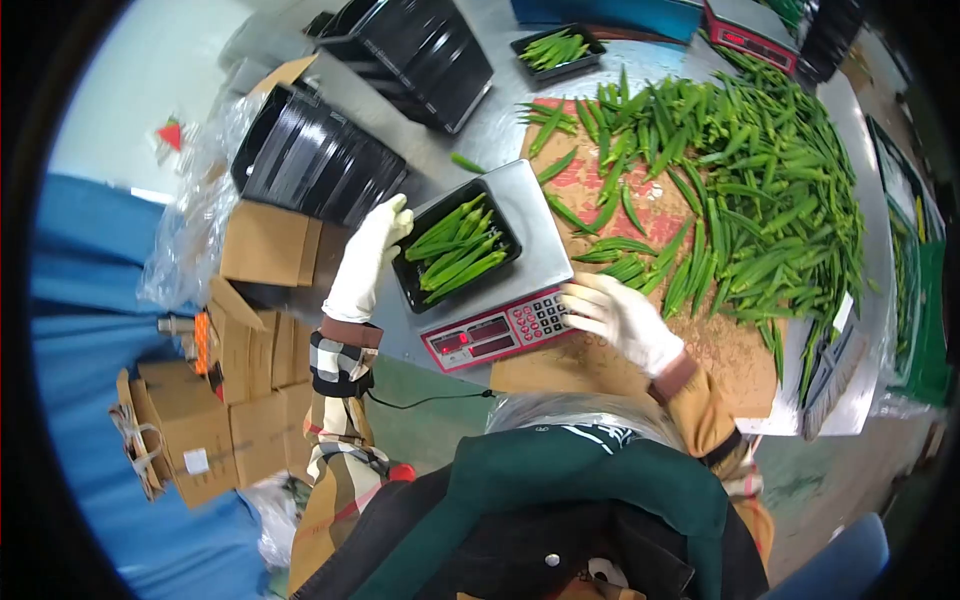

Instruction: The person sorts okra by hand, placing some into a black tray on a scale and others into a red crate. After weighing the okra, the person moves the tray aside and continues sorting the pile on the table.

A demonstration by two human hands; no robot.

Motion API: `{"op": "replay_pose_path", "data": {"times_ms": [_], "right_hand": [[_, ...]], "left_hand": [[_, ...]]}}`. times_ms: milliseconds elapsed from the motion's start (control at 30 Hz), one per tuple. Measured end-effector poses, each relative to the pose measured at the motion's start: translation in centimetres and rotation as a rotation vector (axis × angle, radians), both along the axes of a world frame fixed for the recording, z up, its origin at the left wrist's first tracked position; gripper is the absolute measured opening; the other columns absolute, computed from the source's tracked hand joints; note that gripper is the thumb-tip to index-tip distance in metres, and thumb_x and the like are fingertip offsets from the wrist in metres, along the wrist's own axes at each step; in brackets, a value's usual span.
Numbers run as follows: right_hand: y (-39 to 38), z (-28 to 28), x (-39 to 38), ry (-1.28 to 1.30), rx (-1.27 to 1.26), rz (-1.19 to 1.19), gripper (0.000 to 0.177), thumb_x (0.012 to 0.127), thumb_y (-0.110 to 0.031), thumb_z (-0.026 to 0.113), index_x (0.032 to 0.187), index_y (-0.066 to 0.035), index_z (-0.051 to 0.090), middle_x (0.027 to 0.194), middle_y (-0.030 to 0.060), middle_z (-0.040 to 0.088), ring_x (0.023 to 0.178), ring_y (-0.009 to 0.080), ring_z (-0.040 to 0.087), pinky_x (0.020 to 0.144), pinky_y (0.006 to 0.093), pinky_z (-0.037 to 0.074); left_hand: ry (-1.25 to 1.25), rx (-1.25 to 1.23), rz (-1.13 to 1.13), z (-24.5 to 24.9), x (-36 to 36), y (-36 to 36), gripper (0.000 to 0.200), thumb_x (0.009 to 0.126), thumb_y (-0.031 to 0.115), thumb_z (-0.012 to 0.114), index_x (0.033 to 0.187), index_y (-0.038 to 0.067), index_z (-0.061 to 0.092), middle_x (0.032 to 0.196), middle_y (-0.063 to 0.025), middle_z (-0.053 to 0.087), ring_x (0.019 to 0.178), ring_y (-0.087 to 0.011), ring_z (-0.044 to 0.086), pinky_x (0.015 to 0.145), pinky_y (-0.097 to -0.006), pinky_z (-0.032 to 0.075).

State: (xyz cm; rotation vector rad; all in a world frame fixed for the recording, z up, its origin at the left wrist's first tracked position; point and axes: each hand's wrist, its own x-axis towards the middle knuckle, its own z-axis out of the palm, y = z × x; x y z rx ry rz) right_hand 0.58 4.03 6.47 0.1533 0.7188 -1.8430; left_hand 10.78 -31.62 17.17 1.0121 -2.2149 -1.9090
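A black tray [513,232] of green okra pods [462,246] rests on the metal plate of a digital scale [540,225]. The scale's red-framed panel with display and keypad [541,316] faces me. My left hand [368,258], in a white glove, is beside the tray's left side with its fingers extended, fingertips right at the rim. At the right end of the keypad lies my right hand [622,318], also gloved in white, its fingers stretched toward the buttons and nothing held in them.
A large heap of okra [770,190] covers the cardboard sheet [640,350] on the right. Stacks of black trays [415,60] stand behind and left. Another filled tray [556,52], a second scale [750,40] and a brush [835,380] are on the table. Cardboard boxes [190,440] sit lower left.
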Motion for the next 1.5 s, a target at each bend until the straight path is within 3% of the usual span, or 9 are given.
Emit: {"op": "replay_pose_path", "data": {"times_ms": [100, 300, 533, 800, 1000, 1133, 1267, 1400, 1500], "right_hand": [[8.0, -4.4, 1.8, -0.105, 0.33, -0.255, 0.054, 0.103, -0.035, 0.051, 0.144, 0.001, 0.044, 0.144, 0.0155, 0.051, 0.125, 0.0268, 0.056, 0.107, 0.0411, 0.048], [18.9, -11.4, 7.5, -0.284, 0.601, -0.52, 0.05, 0.101, -0.034, 0.056, 0.142, -0.007, 0.05, 0.14, 0.0076, 0.056, 0.12, 0.0219, 0.057, 0.099, 0.0371, 0.049], [17.1, -11.1, 8.0, -0.161, 0.653, -0.395, 0.054, 0.1, -0.038, 0.055, 0.148, -0.013, 0.046, 0.149, 0.007, 0.048, 0.128, 0.0218, 0.052, 0.103, 0.0378, 0.045], [14.9, -8.4, 4.3, 0.188, 0.646, -0.373, 0.036, 0.102, -0.023, 0.056, 0.132, -0.004, 0.061, 0.115, 0.0088, 0.07, 0.094, 0.0175, 0.068, 0.077, 0.0296, 0.056], [13.6, -8.1, 3.5, 0.307, 0.72, -0.315, 0.038, 0.102, -0.025, 0.058, 0.131, -0.001, 0.06, 0.112, 0.0086, 0.07, 0.091, 0.0166, 0.068, 0.077, 0.0287, 0.056], [12.9, -10.1, 4.9, 0.37, 0.816, -0.207, 0.035, 0.102, -0.023, 0.058, 0.132, -0.005, 0.062, 0.108, 0.006, 0.072, 0.089, 0.0142, 0.068, 0.076, 0.0278, 0.055], [12.7, -12.4, 5.8, 0.454, 0.867, -0.208, 0.028, 0.101, -0.016, 0.06, 0.127, -0.006, 0.064, 0.1, 0.0007, 0.07, 0.082, 0.0089, 0.064, 0.068, 0.0232, 0.053], [12.6, -12.7, 5.8, 0.442, 0.879, -0.219, 0.026, 0.101, -0.016, 0.06, 0.124, -0.005, 0.065, 0.092, 0.0005, 0.068, 0.074, 0.0081, 0.061, 0.062, 0.0221, 0.05], [12.5, -13.5, 6.0, 0.442, 0.864, -0.265, 0.022, 0.1, -0.008, 0.059, 0.12, -0.002, 0.066, 0.089, 0.0008, 0.067, 0.073, 0.0083, 0.059, 0.065, 0.0225, 0.049]], "left_hand": [[0.066, 0.026, 0.248, -1.9, 3.2, -2.8, 0.056, 0.102, 0.051, 0.047, 0.141, 0.012, 0.055, 0.127, -0.0035, 0.066, 0.115, -0.0142, 0.059, 0.102, -0.0362, 0.039], [0.001, 0.012, 0.424, -4.8, 8.1, -4.2, 0.062, 0.101, 0.055, 0.047, 0.14, 0.007, 0.053, 0.127, -0.0068, 0.064, 0.118, -0.019, 0.058, 0.103, -0.0393, 0.039], [-0.015, -0.031, 0.423, -6.5, 8.2, -2.3, 0.052, 0.1, 0.052, 0.052, 0.132, 0.012, 0.06, 0.118, -0.002, 0.068, 0.108, -0.0146, 0.063, 0.098, -0.0399, 0.042], [-0.055, -0.097, 0.284, -8.7, 6.8, -1.1, 0.045, 0.099, 0.033, 0.062, 0.134, 0.004, 0.058, 0.114, -0.0054, 0.066, 0.093, -0.011, 0.062, 0.08, -0.0273, 0.051], [-0.113, -0.02, 0.136, -9.7, 5.9, 0.7, 0.023, 0.096, 0.013, 0.063, 0.115, 0.0, 0.061, 0.086, -0.0017, 0.065, 0.067, -0.0082, 0.061, 0.058, -0.0244, 0.055], [-0.047, 0.26, 0.149, -8.0, 0.8, 0.6, 0.022, 0.095, 0.015, 0.064, 0.111, 0.001, 0.061, 0.092, -0.0041, 0.063, 0.076, -0.0127, 0.062, 0.062, -0.0306, 0.059], [0.065, 0.291, 0.094, -7.8, -8.5, -0.2, 0.018, 0.094, 0.013, 0.064, 0.106, 0.002, 0.059, 0.096, -0.0088, 0.061, 0.08, -0.0208, 0.065, 0.064, -0.0375, 0.06], [0.099, 0.282, 0.063, -10.1, -20.4, -1.7, 0.02, 0.088, 0.013, 0.068, 0.102, 0.001, 0.063, 0.091, -0.018, 0.067, 0.073, -0.0324, 0.07, 0.067, -0.0405, 0.06], [0.12, 0.286, 0.098, -14.1, -29.6, -3.3, 0.022, 0.084, 0.022, 0.07, 0.099, 0.007, 0.068, 0.088, -0.0169, 0.069, 0.077, -0.0329, 0.071, 0.07, -0.0412, 0.059]]}}
